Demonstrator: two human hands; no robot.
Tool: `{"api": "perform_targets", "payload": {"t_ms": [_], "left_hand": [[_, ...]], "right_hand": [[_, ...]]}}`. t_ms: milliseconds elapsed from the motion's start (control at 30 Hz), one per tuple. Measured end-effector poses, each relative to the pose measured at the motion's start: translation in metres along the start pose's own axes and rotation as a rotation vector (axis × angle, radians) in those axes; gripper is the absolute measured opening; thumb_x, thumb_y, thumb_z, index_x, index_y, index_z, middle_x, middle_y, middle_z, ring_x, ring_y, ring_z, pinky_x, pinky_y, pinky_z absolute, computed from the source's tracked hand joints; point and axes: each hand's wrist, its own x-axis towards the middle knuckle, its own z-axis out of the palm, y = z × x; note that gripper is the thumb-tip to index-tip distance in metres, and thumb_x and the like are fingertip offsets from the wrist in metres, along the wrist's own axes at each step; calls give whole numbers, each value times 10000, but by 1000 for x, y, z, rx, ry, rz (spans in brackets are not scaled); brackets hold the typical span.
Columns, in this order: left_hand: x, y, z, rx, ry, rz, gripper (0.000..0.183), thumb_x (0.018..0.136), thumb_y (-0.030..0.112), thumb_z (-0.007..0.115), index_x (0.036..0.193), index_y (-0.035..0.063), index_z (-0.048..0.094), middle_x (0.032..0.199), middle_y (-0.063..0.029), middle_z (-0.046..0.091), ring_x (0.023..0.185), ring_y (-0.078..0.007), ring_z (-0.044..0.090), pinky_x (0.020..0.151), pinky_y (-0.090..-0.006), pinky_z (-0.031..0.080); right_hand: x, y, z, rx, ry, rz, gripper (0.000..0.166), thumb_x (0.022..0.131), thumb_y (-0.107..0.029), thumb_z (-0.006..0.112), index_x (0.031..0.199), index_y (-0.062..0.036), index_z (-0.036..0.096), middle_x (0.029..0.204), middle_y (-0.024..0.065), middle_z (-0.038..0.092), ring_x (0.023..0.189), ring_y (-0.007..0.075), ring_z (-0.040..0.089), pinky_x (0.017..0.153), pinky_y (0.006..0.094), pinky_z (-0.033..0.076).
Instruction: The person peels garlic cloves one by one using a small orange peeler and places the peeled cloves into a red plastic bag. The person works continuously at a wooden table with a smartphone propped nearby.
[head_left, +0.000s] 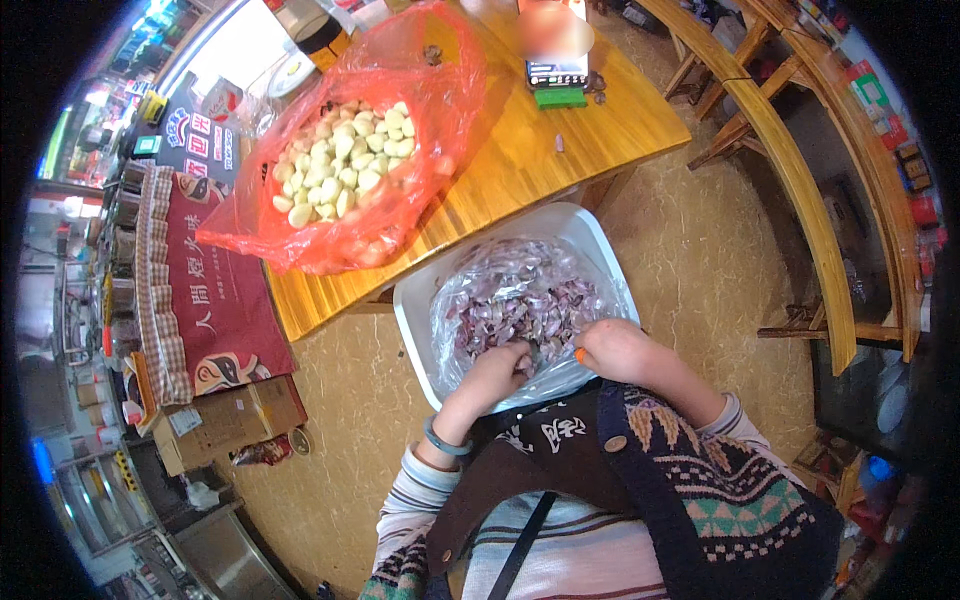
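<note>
A white plastic basin (421, 375) lined with a clear plastic bag (442, 330) sits at the person's lap, below the table edge. Inside the bag lie many purple garlic cloves and skins (502, 319). My left hand (499, 371) reaches into the near part of the bag, fingers curled among the cloves; whether it grips one is hard to make out. My right hand (613, 349) is closed around something with an orange part (580, 355) at the basin's right side; most of that object is hidden. On the table, a red plastic bag (442, 172) stands open around peeled garlic cloves (341, 161).
The wooden table (517, 165) fills the upper middle. A phone (556, 71) stands on a green holder (561, 98) near its far edge. Wooden benches (795, 172) curve along the right. A cardboard box (225, 427) sits on the floor at left, below a red cloth (225, 300).
</note>
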Motion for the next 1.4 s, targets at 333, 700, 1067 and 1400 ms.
{"api": "perform_targets", "payload": {"t_ms": [333,700,1067,1400], "left_hand": [[-19,-5,1,38,9,-131,367,689,18,570,1048,59,506,866,-201,591,838,-369,566,710,-423,452],[-26,-5,8,246,-43,-204,215,767,141,517,961,61,561,879,-189,584,799,-360,582,676,-443,466],[-26,8,13,337,142,-245,192,747,78,483,909,50,582,885,-176,584,765,-339,600,653,-437,480],[-18,-17,26,285,-15,-176,202,792,212,517,913,79,611,850,-168,605,785,-349,587,673,-441,464]], "right_hand": [[30,-20,8,116,112,-289,153,718,-29,493,819,-1,604,821,185,599,801,326,592,730,414,471],[60,-31,53,-51,-98,-180,277,747,-131,492,984,-2,554,904,180,571,783,334,599,666,433,483],[48,-44,58,-106,159,-24,297,707,-94,507,988,-5,550,994,151,526,834,314,573,660,368,477],[60,-43,26,-142,-211,30,419,680,-357,543,931,-29,611,869,187,629,826,310,613,718,408,476]]}}
